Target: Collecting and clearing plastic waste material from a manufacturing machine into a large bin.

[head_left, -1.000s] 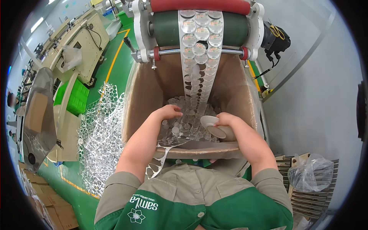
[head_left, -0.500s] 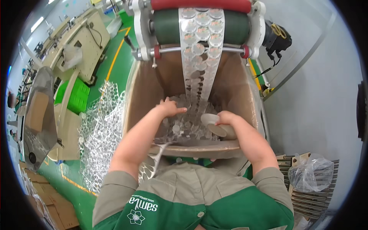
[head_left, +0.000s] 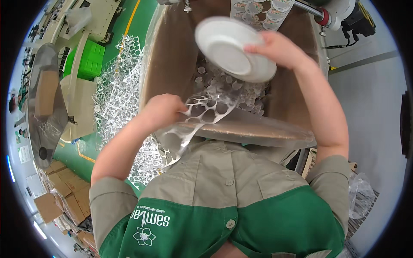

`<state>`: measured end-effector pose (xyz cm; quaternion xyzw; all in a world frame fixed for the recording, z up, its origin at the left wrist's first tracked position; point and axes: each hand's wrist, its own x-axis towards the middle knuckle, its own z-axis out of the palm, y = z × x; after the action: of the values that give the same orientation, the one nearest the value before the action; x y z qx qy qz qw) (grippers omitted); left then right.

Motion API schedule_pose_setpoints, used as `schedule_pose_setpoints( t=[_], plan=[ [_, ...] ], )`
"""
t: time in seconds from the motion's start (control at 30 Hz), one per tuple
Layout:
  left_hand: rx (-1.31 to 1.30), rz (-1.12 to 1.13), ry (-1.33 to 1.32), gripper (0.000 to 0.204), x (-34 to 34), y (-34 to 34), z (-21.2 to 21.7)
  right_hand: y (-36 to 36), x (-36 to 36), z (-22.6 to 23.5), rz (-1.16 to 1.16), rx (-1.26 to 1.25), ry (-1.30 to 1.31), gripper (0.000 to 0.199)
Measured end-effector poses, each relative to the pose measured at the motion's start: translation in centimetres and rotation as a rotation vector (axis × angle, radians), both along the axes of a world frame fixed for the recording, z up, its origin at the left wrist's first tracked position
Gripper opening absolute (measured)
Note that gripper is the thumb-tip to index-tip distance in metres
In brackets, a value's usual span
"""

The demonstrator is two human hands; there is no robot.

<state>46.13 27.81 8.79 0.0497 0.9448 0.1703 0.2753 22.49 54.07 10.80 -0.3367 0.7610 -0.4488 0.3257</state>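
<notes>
My right hand (head_left: 277, 48) grips a white shallow plastic dish (head_left: 232, 49) by its rim, tilted and lifted above a tall cardboard box (head_left: 172, 56). My left hand (head_left: 162, 111) is closed on a strip of clear punched-out plastic film (head_left: 202, 114) with round holes, pulled up over the box's near edge (head_left: 254, 131). Several small round clear discs (head_left: 234, 92) lie heaped in the box. A punched strip of film (head_left: 262, 10) hangs down from above at the back of the box.
A big pile of punched film scrap (head_left: 118, 92) lies on the green floor left of the box. A green crate (head_left: 90, 60) and machines stand further left. Flattened cartons (head_left: 64, 202) are at the lower left, and a plastic bag (head_left: 359, 193) at the right.
My right hand has risen out of the box with the white dish. My left hand has pulled a strip of punched film up toward the box's near edge. The camera moved closer.
</notes>
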Motion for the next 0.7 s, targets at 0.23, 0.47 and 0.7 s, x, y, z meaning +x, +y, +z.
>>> schedule_pose_setpoints(
  t=[0.23,0.47,0.7],
  plan=[
    [0.188,0.13,0.801,0.016,4.8,-2.4,10.7,-4.3,-3.0,-12.8,0.373,-0.889,-1.336,0.054],
    [0.122,0.864,1.418,0.032,20.9,-20.4,22.2,4.8,-2.8,-32.3,-0.175,0.674,0.192,0.042],
    [-0.76,1.008,-0.107,0.068,27.4,-38.7,19.5,2.4,-3.7,-30.7,-0.173,0.537,0.206,0.038]
  ],
)
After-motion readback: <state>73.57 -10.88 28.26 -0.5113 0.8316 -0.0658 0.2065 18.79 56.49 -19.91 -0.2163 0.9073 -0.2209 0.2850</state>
